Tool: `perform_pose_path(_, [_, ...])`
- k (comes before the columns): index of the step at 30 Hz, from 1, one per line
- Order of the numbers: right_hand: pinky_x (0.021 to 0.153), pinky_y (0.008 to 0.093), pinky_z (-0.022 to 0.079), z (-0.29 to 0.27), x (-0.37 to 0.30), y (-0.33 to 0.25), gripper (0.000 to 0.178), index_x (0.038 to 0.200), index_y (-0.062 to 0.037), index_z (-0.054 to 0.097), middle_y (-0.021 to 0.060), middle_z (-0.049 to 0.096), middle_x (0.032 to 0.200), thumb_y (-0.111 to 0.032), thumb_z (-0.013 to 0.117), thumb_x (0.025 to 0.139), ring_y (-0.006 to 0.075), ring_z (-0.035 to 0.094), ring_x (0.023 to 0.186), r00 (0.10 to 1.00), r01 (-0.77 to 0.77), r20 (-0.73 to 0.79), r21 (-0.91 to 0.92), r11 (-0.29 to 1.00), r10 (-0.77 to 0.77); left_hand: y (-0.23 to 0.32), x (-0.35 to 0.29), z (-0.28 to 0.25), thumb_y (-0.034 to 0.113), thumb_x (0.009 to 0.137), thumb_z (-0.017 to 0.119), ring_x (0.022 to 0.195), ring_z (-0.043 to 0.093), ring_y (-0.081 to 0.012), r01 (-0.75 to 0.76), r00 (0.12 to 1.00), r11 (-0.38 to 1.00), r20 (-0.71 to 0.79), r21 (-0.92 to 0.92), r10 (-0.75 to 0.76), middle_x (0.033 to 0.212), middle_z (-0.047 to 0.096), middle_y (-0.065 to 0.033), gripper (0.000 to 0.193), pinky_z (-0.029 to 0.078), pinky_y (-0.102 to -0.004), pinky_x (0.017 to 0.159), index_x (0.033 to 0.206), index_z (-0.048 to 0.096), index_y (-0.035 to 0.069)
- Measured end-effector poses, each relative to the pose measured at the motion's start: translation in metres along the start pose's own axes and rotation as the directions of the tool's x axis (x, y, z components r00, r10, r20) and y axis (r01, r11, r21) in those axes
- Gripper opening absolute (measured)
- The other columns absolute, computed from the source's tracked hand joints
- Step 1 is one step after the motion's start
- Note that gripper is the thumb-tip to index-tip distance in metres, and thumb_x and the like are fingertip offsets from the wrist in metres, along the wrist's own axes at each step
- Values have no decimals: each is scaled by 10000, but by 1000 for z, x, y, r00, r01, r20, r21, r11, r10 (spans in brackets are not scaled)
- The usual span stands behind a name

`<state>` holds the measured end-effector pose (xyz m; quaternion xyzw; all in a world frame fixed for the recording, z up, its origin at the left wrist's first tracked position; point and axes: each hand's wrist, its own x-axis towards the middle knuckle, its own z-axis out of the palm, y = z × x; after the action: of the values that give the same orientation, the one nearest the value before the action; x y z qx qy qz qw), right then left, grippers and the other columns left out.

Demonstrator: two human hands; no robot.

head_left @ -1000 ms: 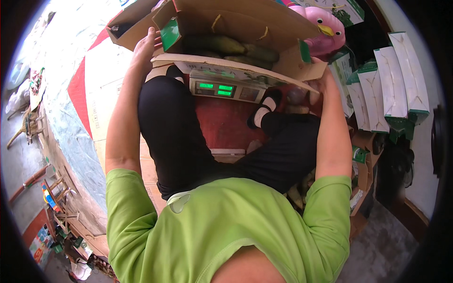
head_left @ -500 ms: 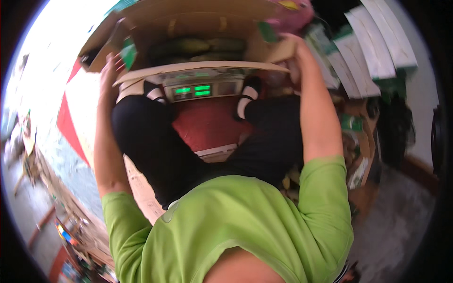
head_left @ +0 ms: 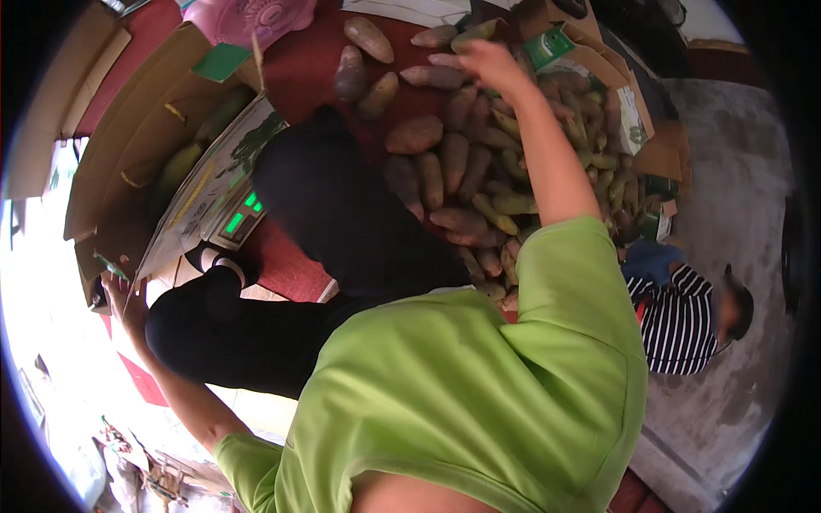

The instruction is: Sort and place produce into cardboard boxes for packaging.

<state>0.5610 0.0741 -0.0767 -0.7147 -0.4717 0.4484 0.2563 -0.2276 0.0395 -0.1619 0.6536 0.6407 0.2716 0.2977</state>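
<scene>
My left hand [head_left: 126,301] holds the near corner of an open cardboard box [head_left: 103,162], its fingers at the edge of the flap. Inside the box lie a few long green pieces of produce [head_left: 184,167], partly hidden by the front panel. My right hand [head_left: 494,67] is stretched out over a big pile of long brown and greenish produce [head_left: 457,162], which looks like tubers or fruit. A pinkish piece [head_left: 445,61] lies close by its fingertips. The fingers are bent and blurred, so whether they grip anything is unclear.
A scale with a green lit display [head_left: 242,214] stands against the box, by my foot. At the top is a pink plastic object [head_left: 248,17]. Another open carton [head_left: 646,103] stands behind the pile. To the right, a person in a striped shirt [head_left: 680,329] is close by.
My view and body have turned to the right, bringing the pile into sight. My right hand has left the box and reached over the produce, while my left stays at the box.
</scene>
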Motion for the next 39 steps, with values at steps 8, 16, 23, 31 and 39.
perform_pose_path(8, [872,401,471,17,-107,212,351,1111,-67,615,171,633,1014,-154,644,772,336,594,977,972,-218,-201,-568,794,123,40,17,8,366,947,482,1303,394,-209,411,865,638,56,-651,-499,1384,459,-62,557,319,-380,1056,1368,309,44])
perform_pose_path(16, [935,552,379,87,-139,225,329,1147,-142,553,57,535,1213,-166,588,821,250,462,1187,964,-135,-44,-930,342,260,-60,8,-50,-74,751,678,1288,398,-261,330,938,661,155,-674,-310,1422,378,-115,807,376,-369,1038,1384,204,88])
perform_pose_path(23, [941,587,344,97,-154,252,283,1155,-179,559,38,532,1164,-158,486,883,245,492,1151,921,-78,-1,-980,183,389,62,8,17,447,982,329,1124,465,-228,435,794,443,102,-784,-600,1345,449,-72,464,424,-371,940,1280,437,107])
perform_pose_path(31, [876,442,437,95,-143,209,324,1063,-140,601,71,533,1087,-112,649,744,264,527,1056,966,-2,55,-975,223,251,78,-4,13,537,978,243,740,450,-110,375,807,535,-18,-757,-591,1160,563,-35,618,479,-246,655,1244,528,58])
perform_pose_path(39, [919,407,430,49,-98,136,540,1165,-21,544,159,530,1151,-12,734,659,363,521,1061,925,56,-276,-579,813,-260,78,-1,22,548,976,222,1064,534,-161,381,826,650,-74,-657,-559,1310,530,-59,662,430,-246,843,1348,436,42])
